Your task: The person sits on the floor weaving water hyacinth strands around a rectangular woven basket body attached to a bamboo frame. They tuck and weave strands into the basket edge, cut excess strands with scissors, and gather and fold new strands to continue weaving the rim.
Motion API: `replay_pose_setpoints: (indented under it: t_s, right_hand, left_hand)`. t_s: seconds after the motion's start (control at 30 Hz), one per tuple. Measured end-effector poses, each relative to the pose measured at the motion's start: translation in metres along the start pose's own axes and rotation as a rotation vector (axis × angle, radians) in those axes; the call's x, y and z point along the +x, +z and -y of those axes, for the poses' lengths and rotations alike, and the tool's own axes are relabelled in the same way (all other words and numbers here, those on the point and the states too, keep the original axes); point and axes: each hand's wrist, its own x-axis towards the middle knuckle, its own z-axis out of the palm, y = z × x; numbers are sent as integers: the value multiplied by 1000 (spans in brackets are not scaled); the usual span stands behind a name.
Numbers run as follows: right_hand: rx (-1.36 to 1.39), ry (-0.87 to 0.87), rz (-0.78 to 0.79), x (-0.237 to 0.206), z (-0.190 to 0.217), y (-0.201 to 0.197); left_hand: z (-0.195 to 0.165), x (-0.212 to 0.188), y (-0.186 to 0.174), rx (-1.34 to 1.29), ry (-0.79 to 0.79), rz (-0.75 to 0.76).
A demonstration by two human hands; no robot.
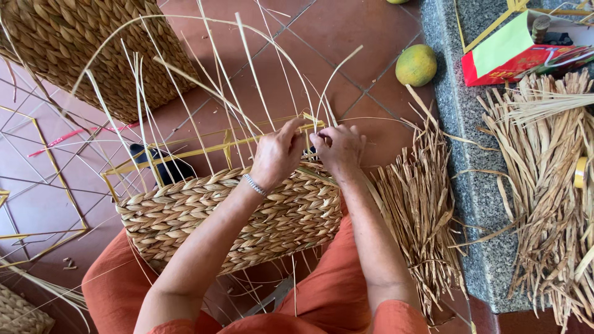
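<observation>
Presently, you are mid-weave on one half-built basket [229, 222] resting on your lap. Your left hand [278, 154] pinches a pale reed strand [272, 105] in a narrow grip at the rim; your right hand [339, 148] closes on the neighbouring braid. Next, I judge, the strand needs tucking behind an upright. Counted: one finished basket [93, 49], one green fruit [416, 65], one red box [526, 55].

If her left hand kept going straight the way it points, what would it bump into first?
Most likely the right hand: the left hand points right across the basket rim, and their fingers nearly meet, though depth is unclear.
</observation>
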Motion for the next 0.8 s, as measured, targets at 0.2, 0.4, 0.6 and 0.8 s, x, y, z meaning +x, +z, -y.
replay_pose_setpoints:
  t_s: [0.2, 0.4, 0.6, 0.8]
  right_hand:
    - [341, -7, -68, -12, -8, 5]
    - [442, -59, -111, -20, -22, 13]
    - [643, 229, 47, -18, -38, 29]
    - [816, 218, 48, -14, -43, 32]
  left_hand:
    - [26, 31, 45, 54, -134, 48]
    - [33, 33, 63, 118, -82, 71]
    - [32, -14, 52, 6, 173, 233]
    - [15, -85, 29, -370, 186, 654]
